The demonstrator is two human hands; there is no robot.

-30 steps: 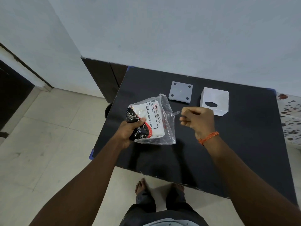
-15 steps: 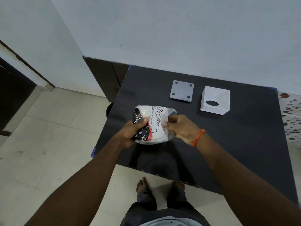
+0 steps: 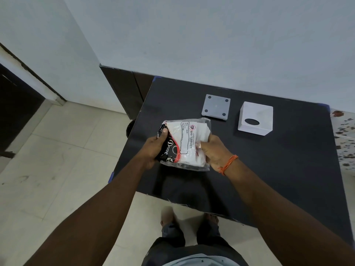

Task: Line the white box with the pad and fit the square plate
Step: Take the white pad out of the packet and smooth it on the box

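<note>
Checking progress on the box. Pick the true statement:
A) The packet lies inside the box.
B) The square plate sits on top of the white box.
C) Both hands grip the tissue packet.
C: the left hand and right hand both clutch the tissue packet.

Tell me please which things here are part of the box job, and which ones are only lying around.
Part of the job:
- tissue pack, gripped by the left hand and the right hand
- white box, oval hole facing up
- square plate, flat on the black table

Not part of it:
- orange wrist thread
- dark cabinet behind the table
</note>
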